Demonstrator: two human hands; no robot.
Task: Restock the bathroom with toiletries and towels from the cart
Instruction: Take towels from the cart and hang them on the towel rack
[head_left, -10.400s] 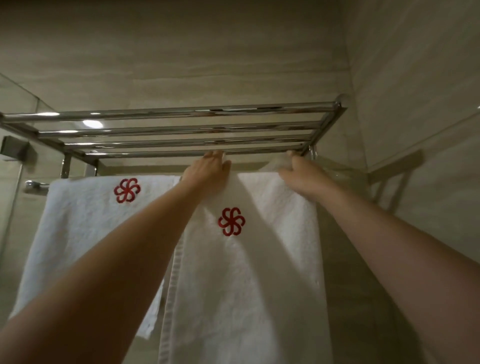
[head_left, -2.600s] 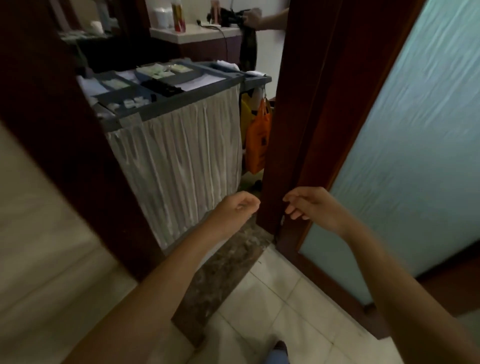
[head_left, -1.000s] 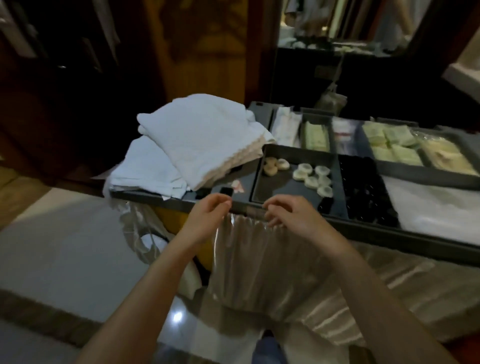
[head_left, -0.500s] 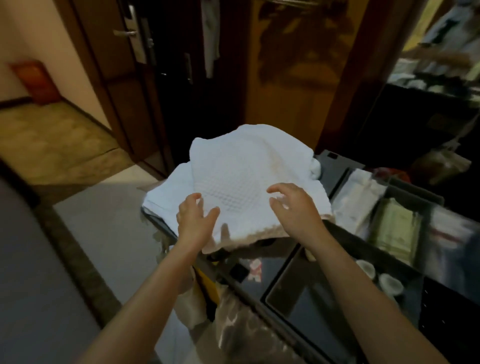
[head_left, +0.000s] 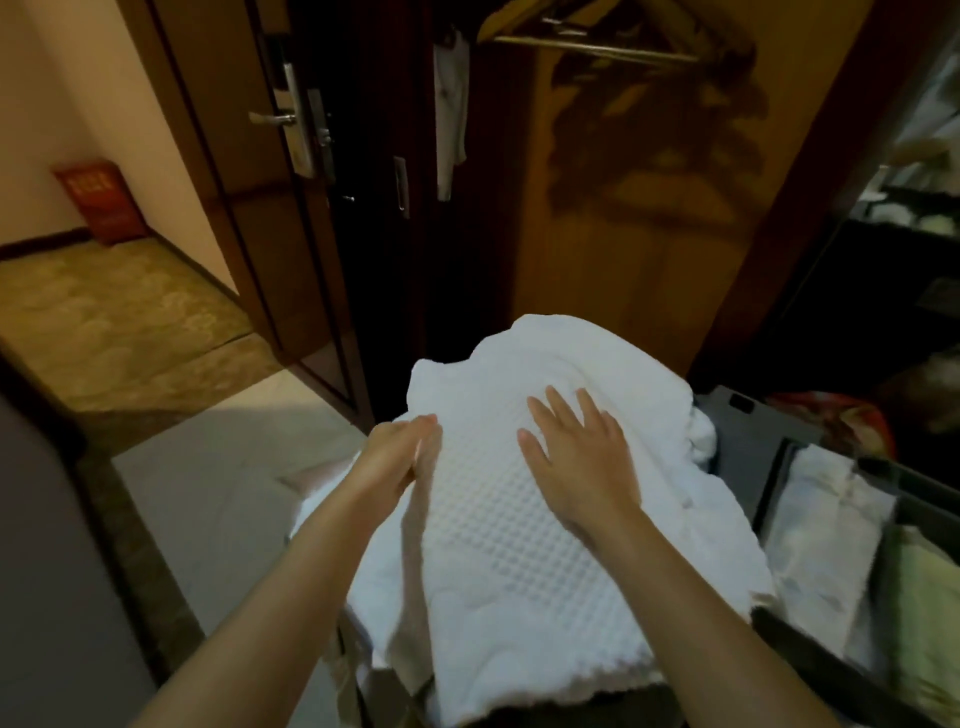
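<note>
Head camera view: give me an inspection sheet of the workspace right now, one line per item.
Surface: grey plastic cart top, divided into compartments.
Job's things: white waffle-textured towel folded on the cart, left of the compartments; pale wrapped packets in a compartment to its right.
Clutter: nothing seen.
Hands: right hand flat on the towel, fingers straight; left hand at the towel's left edge, grip unclear.
Cables: nothing seen.
Surroundings: dark wooden door with metal lever handle; wardrobe hanging rail above; red box on patterned carpet by the wall.
</note>
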